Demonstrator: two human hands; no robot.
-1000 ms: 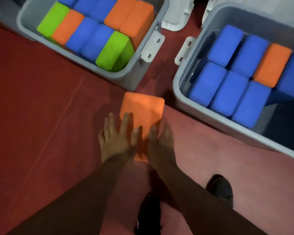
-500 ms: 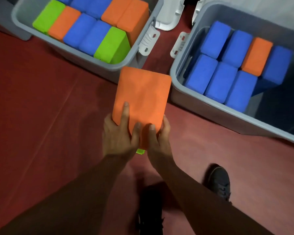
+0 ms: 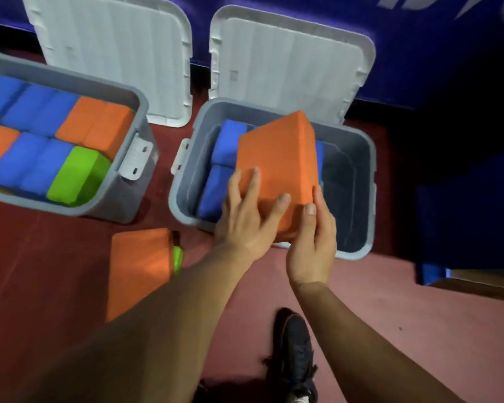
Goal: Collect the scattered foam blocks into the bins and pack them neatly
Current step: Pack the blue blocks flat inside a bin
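Observation:
I hold an orange foam block (image 3: 280,164) in both hands, tilted above the right grey bin (image 3: 371,199). My left hand (image 3: 245,219) grips its near left corner with fingers spread over the top face. My right hand (image 3: 312,245) pinches the near right corner. Blue blocks (image 3: 216,187) fill the bin's left part; its right part shows bare bottom. The left grey bin (image 3: 141,112) holds blue, orange and green blocks. A second orange block (image 3: 140,263) lies on the red floor, with a green block (image 3: 177,258) peeking out beside it.
Two white lids (image 3: 114,53) (image 3: 288,68) lean against the blue wall behind the bins. My black shoe (image 3: 296,353) stands on the floor below my arms. A dark blue object sits at the right edge.
The orange block went from the floor up and to the right, over the right bin. Lifting it uncovered another orange block and a green one on the floor.

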